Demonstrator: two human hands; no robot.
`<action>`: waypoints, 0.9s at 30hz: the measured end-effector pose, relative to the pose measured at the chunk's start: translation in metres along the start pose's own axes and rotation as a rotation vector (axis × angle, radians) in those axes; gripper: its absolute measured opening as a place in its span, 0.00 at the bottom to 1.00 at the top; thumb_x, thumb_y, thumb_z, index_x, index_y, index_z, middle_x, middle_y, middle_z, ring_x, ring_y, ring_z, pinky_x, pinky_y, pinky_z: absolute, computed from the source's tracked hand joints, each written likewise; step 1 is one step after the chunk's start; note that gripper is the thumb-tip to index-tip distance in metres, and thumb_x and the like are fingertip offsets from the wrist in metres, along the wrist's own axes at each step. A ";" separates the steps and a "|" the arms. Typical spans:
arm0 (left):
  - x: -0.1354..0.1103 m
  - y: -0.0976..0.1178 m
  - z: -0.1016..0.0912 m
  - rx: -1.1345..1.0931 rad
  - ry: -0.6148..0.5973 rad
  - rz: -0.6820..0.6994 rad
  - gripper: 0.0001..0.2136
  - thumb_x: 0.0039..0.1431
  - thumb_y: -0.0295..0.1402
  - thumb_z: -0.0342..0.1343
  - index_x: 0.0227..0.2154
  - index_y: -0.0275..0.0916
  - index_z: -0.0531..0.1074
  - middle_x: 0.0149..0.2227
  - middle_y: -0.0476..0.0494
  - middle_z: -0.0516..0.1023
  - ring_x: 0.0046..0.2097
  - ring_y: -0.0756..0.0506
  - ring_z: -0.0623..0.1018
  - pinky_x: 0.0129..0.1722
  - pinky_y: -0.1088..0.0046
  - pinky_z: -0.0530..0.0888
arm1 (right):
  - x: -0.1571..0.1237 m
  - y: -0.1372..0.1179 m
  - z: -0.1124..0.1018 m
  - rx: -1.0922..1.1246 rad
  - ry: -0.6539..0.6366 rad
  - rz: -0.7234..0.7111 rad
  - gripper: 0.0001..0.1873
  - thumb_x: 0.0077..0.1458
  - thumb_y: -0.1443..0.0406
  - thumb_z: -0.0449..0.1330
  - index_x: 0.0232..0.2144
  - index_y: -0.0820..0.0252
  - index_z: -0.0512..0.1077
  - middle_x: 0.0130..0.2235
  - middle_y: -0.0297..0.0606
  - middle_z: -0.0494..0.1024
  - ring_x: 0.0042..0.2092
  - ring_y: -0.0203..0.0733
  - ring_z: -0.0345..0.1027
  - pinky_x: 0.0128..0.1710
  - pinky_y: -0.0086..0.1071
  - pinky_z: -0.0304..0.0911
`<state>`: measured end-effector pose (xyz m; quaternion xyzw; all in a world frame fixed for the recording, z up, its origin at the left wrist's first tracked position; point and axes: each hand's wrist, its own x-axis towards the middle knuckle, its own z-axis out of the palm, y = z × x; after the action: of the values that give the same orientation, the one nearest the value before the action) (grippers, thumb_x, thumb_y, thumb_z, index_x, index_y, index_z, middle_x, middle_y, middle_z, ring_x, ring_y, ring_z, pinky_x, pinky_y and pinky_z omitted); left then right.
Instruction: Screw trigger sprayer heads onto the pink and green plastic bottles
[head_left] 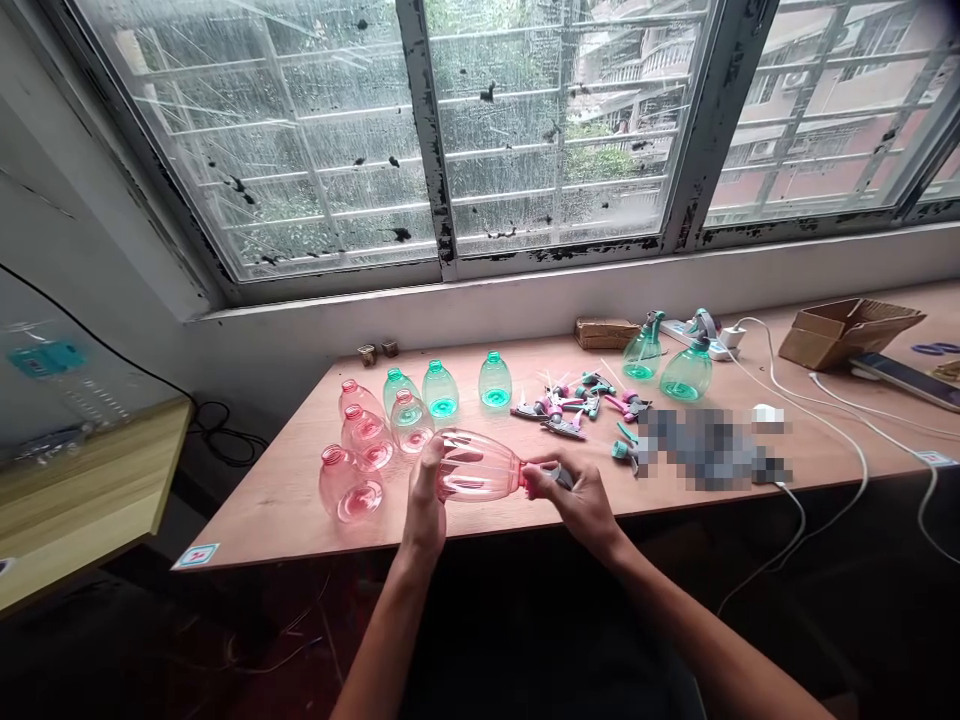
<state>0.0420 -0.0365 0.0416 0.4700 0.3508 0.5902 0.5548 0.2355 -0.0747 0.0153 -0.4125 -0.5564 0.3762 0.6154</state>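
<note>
Over the near edge of the wood-coloured table, both forearms extend forward, angled toward each other. The left hand is wrapped around the base of a pink bottle; the right hand grips a spray head at its neck. The bottle is held sideways: rounded, tapering, smooth, transparent, plastic-looking, the left hand visible through its wall. The spray head, grey with a pink collar, is partly hidden by fingers.

Transparent pink plastic rounded bottle: held horizontally above the worktop, neck pointing right. Grey-and-pink plastic spray head: at bottle neck, partly hidden; seating not discernible.
</note>
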 end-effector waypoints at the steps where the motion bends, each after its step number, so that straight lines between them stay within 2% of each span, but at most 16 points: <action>1: -0.002 -0.002 0.002 0.048 0.026 0.050 0.21 0.62 0.49 0.51 0.48 0.38 0.72 0.41 0.40 0.80 0.48 0.37 0.79 0.38 0.64 0.79 | 0.001 0.004 0.001 0.118 0.012 0.067 0.16 0.53 0.50 0.67 0.30 0.56 0.75 0.24 0.34 0.76 0.25 0.40 0.69 0.28 0.35 0.69; 4: -0.007 -0.006 0.006 0.182 0.090 0.204 0.20 0.63 0.48 0.51 0.49 0.39 0.72 0.42 0.41 0.79 0.50 0.38 0.77 0.43 0.64 0.77 | 0.005 0.013 0.005 0.334 0.021 0.196 0.19 0.51 0.50 0.67 0.24 0.57 0.71 0.22 0.31 0.72 0.22 0.36 0.64 0.27 0.34 0.70; 8: -0.014 -0.003 0.007 0.254 0.123 0.379 0.22 0.59 0.48 0.55 0.50 0.40 0.71 0.43 0.41 0.79 0.49 0.38 0.77 0.49 0.62 0.74 | 0.009 0.015 0.009 0.422 -0.019 0.287 0.24 0.50 0.48 0.67 0.19 0.58 0.67 0.20 0.31 0.68 0.22 0.35 0.61 0.23 0.31 0.68; 11: -0.021 0.006 0.010 0.259 0.098 0.432 0.25 0.57 0.51 0.56 0.52 0.41 0.69 0.46 0.39 0.78 0.51 0.37 0.76 0.53 0.59 0.72 | 0.009 0.007 0.004 0.438 -0.069 0.284 0.23 0.51 0.48 0.67 0.20 0.58 0.67 0.20 0.30 0.68 0.22 0.34 0.60 0.23 0.31 0.68; 13: -0.024 0.010 0.012 0.248 0.068 0.441 0.26 0.57 0.53 0.56 0.52 0.41 0.70 0.50 0.39 0.76 0.53 0.36 0.75 0.55 0.57 0.71 | 0.008 -0.002 -0.005 0.400 -0.126 0.273 0.21 0.51 0.48 0.67 0.24 0.58 0.69 0.22 0.31 0.70 0.23 0.35 0.62 0.26 0.31 0.69; 15: -0.023 0.012 0.014 0.196 0.042 0.421 0.28 0.56 0.55 0.55 0.53 0.42 0.70 0.51 0.39 0.75 0.54 0.36 0.75 0.53 0.58 0.73 | 0.007 -0.012 -0.016 0.350 -0.212 0.267 0.22 0.49 0.46 0.68 0.31 0.58 0.74 0.25 0.34 0.73 0.26 0.39 0.68 0.31 0.34 0.70; 18: -0.015 0.010 0.014 0.012 0.098 0.338 0.26 0.59 0.56 0.49 0.52 0.44 0.71 0.50 0.40 0.76 0.51 0.37 0.77 0.42 0.61 0.79 | 0.007 -0.024 -0.033 0.355 -0.325 0.235 0.36 0.44 0.37 0.64 0.43 0.57 0.76 0.38 0.44 0.79 0.39 0.51 0.75 0.40 0.42 0.71; 20: -0.009 0.006 0.015 -0.111 0.175 0.281 0.24 0.63 0.55 0.43 0.49 0.45 0.72 0.50 0.42 0.76 0.49 0.39 0.78 0.39 0.63 0.79 | 0.009 -0.029 -0.038 0.395 -0.354 0.192 0.43 0.39 0.33 0.62 0.49 0.53 0.74 0.48 0.47 0.78 0.50 0.58 0.72 0.47 0.48 0.69; 22: -0.005 -0.002 0.019 -0.182 0.212 0.273 0.24 0.65 0.55 0.39 0.48 0.47 0.72 0.53 0.43 0.75 0.51 0.40 0.77 0.42 0.62 0.78 | 0.011 -0.031 -0.037 0.399 -0.375 0.156 0.44 0.39 0.36 0.65 0.55 0.48 0.70 0.56 0.46 0.74 0.58 0.60 0.65 0.53 0.51 0.64; 24: -0.004 -0.012 0.024 -0.191 0.206 0.327 0.25 0.66 0.55 0.37 0.49 0.48 0.72 0.55 0.43 0.74 0.54 0.39 0.76 0.48 0.59 0.76 | 0.012 -0.028 -0.028 0.368 -0.419 0.139 0.42 0.43 0.44 0.70 0.59 0.46 0.67 0.61 0.44 0.69 0.62 0.58 0.60 0.58 0.51 0.60; 26: -0.006 -0.026 0.029 -0.106 0.178 0.432 0.24 0.66 0.55 0.39 0.53 0.48 0.69 0.58 0.43 0.72 0.58 0.38 0.73 0.56 0.56 0.70 | 0.013 -0.020 -0.013 0.344 -0.450 0.135 0.41 0.46 0.50 0.71 0.61 0.46 0.64 0.64 0.43 0.66 0.63 0.55 0.59 0.60 0.50 0.58; 27: -0.008 -0.032 0.030 -0.015 0.143 0.485 0.24 0.65 0.55 0.42 0.55 0.48 0.66 0.60 0.42 0.69 0.60 0.37 0.70 0.60 0.54 0.66 | 0.013 -0.015 -0.006 0.342 -0.425 0.132 0.41 0.47 0.52 0.71 0.61 0.45 0.63 0.64 0.43 0.66 0.63 0.53 0.59 0.60 0.49 0.58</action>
<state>0.0805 -0.0431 0.0198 0.4931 0.2617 0.7405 0.3743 0.2431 -0.0690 0.0341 -0.2498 -0.5732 0.5820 0.5199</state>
